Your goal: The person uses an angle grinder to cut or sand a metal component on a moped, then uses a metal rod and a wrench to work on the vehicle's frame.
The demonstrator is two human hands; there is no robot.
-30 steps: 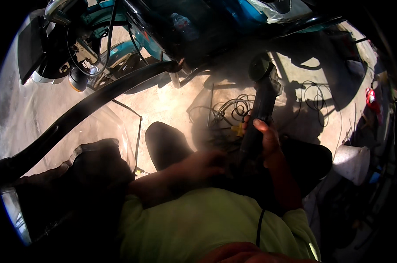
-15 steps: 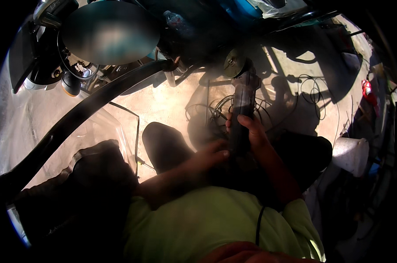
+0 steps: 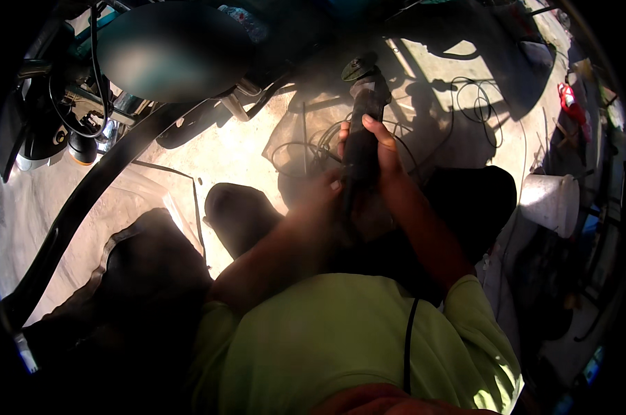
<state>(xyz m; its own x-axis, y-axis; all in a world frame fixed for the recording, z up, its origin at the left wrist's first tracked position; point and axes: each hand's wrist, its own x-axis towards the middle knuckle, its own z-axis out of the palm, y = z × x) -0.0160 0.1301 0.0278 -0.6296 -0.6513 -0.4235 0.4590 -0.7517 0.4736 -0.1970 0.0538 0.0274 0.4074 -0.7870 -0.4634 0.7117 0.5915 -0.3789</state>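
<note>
An angle grinder with a dark body points away from me, its disc at the far end. My right hand is wrapped round the body, the thumb on top and fingertips showing on the left side. At the rear left, my left hand lies against the grinder's handle with its thumb along the side. Its other fingers are hidden in shadow behind the tool. Whether the disc spins cannot be made out.
Cables lie looped on the sunlit concrete floor. A curved black bar sweeps across the left, near metal machine parts. On the right are a white bucket and a red object.
The grinder and both hands now appear higher and slightly left in view. Floor objects have shifted upward too, and the disc looks more edge-on. The hold on the grinder is the same.
</note>
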